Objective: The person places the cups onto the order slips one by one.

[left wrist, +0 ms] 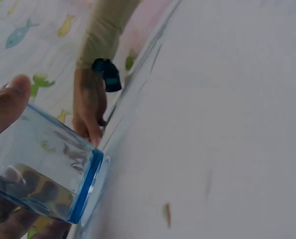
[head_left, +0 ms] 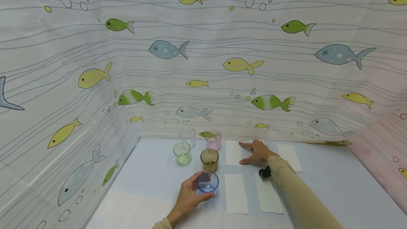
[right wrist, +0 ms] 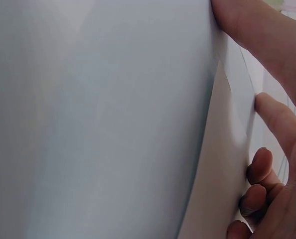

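Note:
My left hand (head_left: 190, 194) holds a clear blue glass (head_left: 208, 183) at the table, thumb on its near side and fingers around its far side. In the left wrist view the same blue glass (left wrist: 48, 169) sits between the thumb and the fingers. At the back, my right hand (head_left: 257, 152) touches down by the right edge of a white paper strip (head_left: 233, 154), its thumb and index finger spread apart. The right wrist view shows a paper edge (right wrist: 213, 164) lifted slightly near the fingertips (right wrist: 261, 164). Another paper strip (head_left: 257, 140) is mostly hidden behind this hand.
A brown glass (head_left: 210, 160), a green glass (head_left: 182, 154), a pink glass (head_left: 213, 140) and a colourless glass (head_left: 188, 138) stand beyond the left hand. More paper strips (head_left: 236, 193) lie at the front and back right (head_left: 287, 153). A fish-patterned curtain (head_left: 203, 98) surrounds the table.

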A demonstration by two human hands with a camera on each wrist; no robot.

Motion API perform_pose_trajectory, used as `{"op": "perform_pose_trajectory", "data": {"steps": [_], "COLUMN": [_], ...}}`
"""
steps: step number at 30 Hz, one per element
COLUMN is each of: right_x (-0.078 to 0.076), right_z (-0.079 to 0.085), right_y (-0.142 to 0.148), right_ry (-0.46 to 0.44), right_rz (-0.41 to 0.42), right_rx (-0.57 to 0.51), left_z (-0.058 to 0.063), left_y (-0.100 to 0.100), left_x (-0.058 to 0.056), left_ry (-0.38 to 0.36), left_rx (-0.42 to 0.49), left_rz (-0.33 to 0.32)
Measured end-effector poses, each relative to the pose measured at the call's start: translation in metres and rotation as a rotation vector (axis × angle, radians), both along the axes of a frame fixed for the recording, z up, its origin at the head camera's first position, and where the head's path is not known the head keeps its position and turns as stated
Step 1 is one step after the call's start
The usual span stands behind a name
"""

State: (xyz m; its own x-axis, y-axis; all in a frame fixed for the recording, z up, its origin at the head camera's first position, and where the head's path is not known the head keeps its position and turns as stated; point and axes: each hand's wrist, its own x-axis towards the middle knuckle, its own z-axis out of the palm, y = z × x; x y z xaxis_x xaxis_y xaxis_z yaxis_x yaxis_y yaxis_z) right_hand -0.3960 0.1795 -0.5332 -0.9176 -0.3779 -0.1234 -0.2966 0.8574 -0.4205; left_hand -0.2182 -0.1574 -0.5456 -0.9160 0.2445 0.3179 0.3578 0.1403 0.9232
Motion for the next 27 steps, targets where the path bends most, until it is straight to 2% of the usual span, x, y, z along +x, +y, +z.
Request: {"op": "perform_pose_trajectory", "data": {"steps": [6, 10, 13, 17, 21, 27], "right_x": [0.0, 0.002, 0.003, 0.001, 0.0, -0.001], "right_z": [0.002, 0.004, 0.004, 0.002, 0.001, 0.001], "right_y": [0.002, 0.001, 0.0, 0.001, 0.001, 0.0], "right_ry": [0.003, 0.004, 0.004, 0.007, 0.005, 0.01], "right_rz": [0.003, 0.01, 0.015, 0.007, 0.001, 0.018], "right_rx": [-0.005, -0.01, -0.011, -0.015, -0.012, -0.005], "left_z": [0.014, 0.036, 0.056, 0.084, 0.108, 0.137], "left_y": [-0.001, -0.003, -0.005, -0.007, -0.007, -0.006], "left_x": [0.001, -0.001, -0.004, -0.014, -0.027, -0.05], "left_ry": [0.046, 0.063, 0.085, 0.119, 0.121, 0.112], "left_rx": [-0.023, -0.029, -0.007, 0.014, 0.029, 0.019], "left_rz": [-0.03, -0.015, -0.029, -0.046, -0.069, -0.103]}}
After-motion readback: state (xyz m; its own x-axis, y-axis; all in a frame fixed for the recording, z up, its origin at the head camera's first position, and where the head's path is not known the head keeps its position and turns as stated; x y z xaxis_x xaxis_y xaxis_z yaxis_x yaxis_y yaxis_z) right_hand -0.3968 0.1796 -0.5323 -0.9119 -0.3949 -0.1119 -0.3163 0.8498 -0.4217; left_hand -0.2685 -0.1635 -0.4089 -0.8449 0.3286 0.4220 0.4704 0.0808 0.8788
